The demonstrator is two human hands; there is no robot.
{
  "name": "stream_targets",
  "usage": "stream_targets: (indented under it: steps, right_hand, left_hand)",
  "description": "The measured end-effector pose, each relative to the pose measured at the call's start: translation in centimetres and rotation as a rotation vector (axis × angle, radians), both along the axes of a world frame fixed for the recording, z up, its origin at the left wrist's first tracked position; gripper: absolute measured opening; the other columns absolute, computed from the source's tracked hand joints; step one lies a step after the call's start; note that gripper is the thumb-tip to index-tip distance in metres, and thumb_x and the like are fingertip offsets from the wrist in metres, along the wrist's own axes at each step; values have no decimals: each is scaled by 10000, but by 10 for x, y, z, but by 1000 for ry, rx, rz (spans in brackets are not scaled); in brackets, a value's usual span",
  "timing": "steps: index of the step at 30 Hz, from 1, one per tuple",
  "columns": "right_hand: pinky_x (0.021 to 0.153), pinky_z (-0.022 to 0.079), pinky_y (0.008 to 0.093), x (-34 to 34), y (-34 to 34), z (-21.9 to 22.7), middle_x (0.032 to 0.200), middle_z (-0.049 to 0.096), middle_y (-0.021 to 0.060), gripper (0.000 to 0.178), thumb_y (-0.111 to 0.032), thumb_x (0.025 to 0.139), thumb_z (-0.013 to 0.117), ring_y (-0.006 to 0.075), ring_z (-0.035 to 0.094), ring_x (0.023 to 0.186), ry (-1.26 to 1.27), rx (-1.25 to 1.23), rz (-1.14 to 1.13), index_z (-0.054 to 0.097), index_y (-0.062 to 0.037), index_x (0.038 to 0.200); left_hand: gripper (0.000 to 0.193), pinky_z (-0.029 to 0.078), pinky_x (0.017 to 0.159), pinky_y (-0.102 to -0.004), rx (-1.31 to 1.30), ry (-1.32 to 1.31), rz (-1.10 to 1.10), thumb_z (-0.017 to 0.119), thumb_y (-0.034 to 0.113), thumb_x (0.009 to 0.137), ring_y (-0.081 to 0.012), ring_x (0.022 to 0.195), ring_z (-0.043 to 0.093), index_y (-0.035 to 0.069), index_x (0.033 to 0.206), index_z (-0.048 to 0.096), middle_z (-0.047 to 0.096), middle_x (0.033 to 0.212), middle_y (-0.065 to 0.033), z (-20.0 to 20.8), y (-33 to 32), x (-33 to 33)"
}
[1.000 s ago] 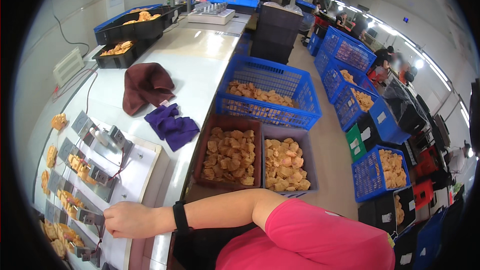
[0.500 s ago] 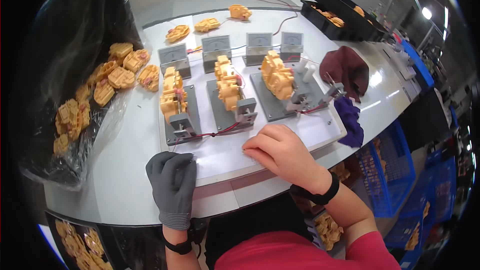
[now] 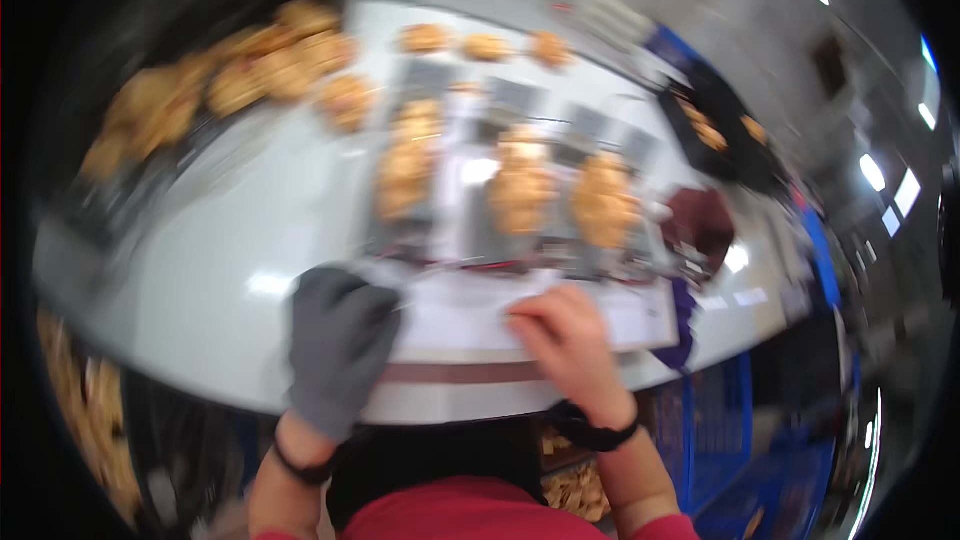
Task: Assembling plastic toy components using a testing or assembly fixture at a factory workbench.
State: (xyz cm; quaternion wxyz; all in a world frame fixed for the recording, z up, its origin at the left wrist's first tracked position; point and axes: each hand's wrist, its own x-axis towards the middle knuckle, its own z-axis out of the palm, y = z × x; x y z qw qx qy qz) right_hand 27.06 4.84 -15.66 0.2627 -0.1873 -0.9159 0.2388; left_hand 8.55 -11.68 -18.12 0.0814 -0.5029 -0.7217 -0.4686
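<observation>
White sheet (image 3: 600, 312) is lying crosswise under both hands: bare right hand (image 3: 570, 340) is pressing curled fingertips; gloved left hand (image 3: 338, 340) is resting flat, fingers loosely open.

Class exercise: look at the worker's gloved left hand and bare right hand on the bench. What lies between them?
In the head view, only a bare stretch of white sheet separates the left hand and the right hand.

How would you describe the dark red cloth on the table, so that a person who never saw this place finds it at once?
Start from the white table and the three piles of orange parts on grey fixtures in its middle. Go to the right of the rightmost pile, near the table's right edge: the dark red cloth lies there, crumpled. Unlike the purple cloth just below it, it is maroon and bulkier.
</observation>
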Motion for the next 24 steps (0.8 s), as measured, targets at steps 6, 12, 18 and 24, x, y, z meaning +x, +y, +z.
stream_targets:
  steps: [6, 12, 18, 24]
  right_hand:
    - [663, 409, 287, 16, -6, 9, 820, 550, 69, 39, -23, 880, 638, 185, 524, 738, -27, -32, -82, 640, -3, 913]
    - [686, 421, 268, 11, -5, 4, 892, 539, 57, 114, -11, 871, 641, 163, 524, 776, -19, -124, -89, 624, -8, 984]
    - [715, 446, 341, -34, -86, 80, 862, 603, 76, 272, 11, 736, 725, 249, 564, 800, 40, 118, 482, 653, -68, 986]
    - [731, 516, 451, -74, -245, 144, 826, 684, 177, 385, -389, 813, 684, 372, 654, 810, 137, -416, 1420, 665, -70, 1028]
  left_hand:
    - [138, 477, 815, -416, 5, 44, 59, 653, 277, 858, -276, 997, 580, 165, 939, 660, 613, 988, -37, 0, 5, 13]
    - [127, 481, 806, -403, -39, 42, 110, 634, 285, 874, -262, 1011, 580, 172, 928, 659, 619, 993, -19, -6, 0, 13]
    - [153, 456, 849, -426, -52, 17, 100, 660, 233, 829, -293, 1018, 566, 166, 965, 682, 616, 1007, -56, -16, -4, 8]
    - [129, 463, 830, -444, -6, 108, 47, 672, 187, 830, -316, 997, 569, 160, 953, 701, 636, 981, -72, 5, 8, 5]
